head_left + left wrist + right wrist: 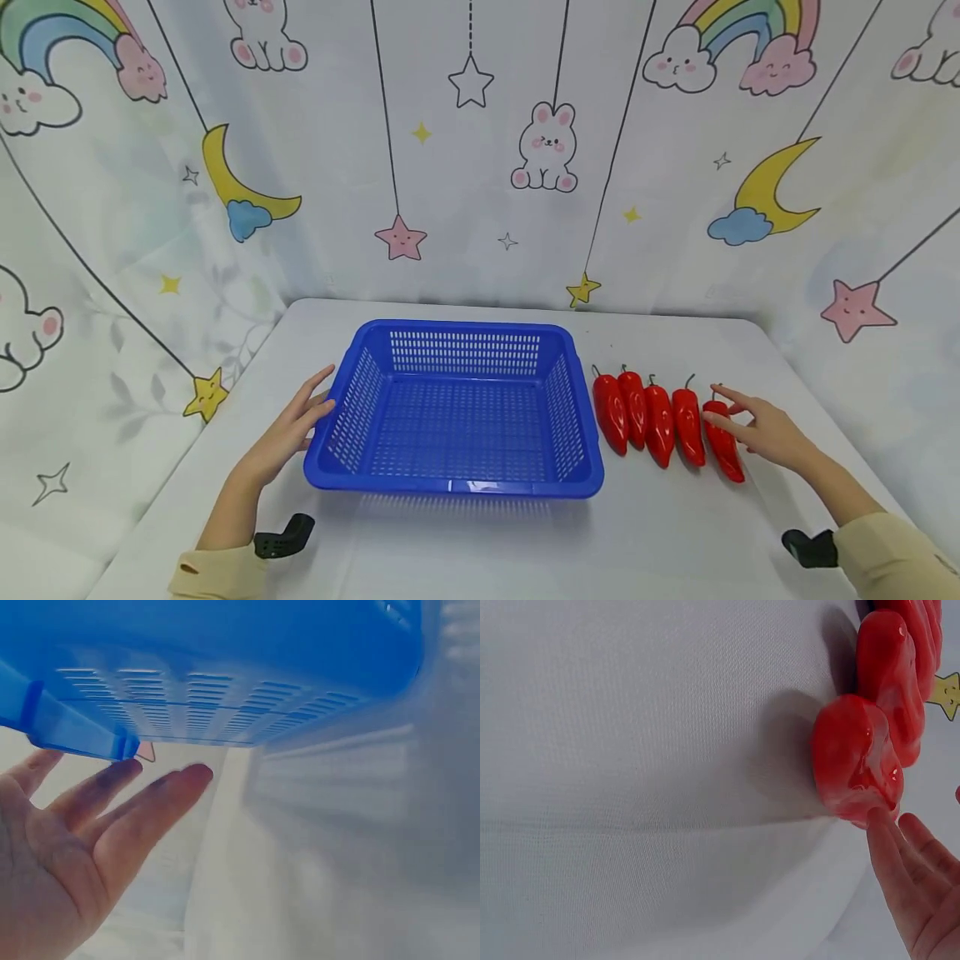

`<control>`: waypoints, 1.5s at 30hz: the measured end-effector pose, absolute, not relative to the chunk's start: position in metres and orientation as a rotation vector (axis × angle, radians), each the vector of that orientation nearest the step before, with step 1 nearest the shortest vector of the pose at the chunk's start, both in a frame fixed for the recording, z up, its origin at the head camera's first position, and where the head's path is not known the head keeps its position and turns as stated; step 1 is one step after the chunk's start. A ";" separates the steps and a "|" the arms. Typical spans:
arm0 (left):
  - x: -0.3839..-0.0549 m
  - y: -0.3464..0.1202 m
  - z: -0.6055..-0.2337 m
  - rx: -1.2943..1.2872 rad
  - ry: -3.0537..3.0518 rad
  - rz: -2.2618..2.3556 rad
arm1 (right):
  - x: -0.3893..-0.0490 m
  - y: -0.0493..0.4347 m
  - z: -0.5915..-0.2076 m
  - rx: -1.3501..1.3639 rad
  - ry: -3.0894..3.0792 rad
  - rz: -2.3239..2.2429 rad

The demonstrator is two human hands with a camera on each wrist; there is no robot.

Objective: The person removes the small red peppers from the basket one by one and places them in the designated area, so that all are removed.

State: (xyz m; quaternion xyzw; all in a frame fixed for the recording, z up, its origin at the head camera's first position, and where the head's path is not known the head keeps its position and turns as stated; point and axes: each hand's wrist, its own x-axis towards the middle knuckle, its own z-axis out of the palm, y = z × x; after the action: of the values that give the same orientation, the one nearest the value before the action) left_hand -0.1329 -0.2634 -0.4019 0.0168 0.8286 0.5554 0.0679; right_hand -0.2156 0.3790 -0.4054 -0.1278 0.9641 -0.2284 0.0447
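Observation:
A blue plastic basket (453, 487) with slotted walls stands on the white table, nothing in it. At its left side is my left hand (279, 437), fingers spread and thumb by the rim; the left wrist view shows the hand (82, 851) with extended fingers beside the basket (225, 637). Right of the basket, several glossy red peppers lie in a row, stems pointing away. My right hand (772, 429) reaches over the rightmost red pepper (724, 454), its fingers loosely extended. In the right wrist view, a fingertip meets or nearly meets that pepper (855, 761).
The other red peppers (659, 423) lie close together between the basket and the right hand. Behind the white table (660, 533) hangs a pale curtain (465, 167) printed with rabbits, moons and stars. Both wrists carry a black device (285, 537).

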 end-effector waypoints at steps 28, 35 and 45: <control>-0.141 -0.268 -0.362 0.314 2.763 1.558 | -0.210 0.361 -0.371 -0.444 3.043 -0.685; -0.147 -0.270 -0.360 0.344 2.764 1.543 | -0.212 0.354 -0.363 -0.471 3.052 -0.663; -0.153 -0.266 -0.351 0.386 2.765 1.487 | -0.214 0.343 -0.350 -0.531 3.040 -0.647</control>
State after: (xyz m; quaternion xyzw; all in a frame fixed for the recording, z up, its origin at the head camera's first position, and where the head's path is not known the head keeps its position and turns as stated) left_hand -0.1532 -0.2664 -0.3513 0.1219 0.8740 0.4702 -0.0106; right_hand -0.2143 0.3429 -0.3501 -0.1683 0.9641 -0.2053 -0.0056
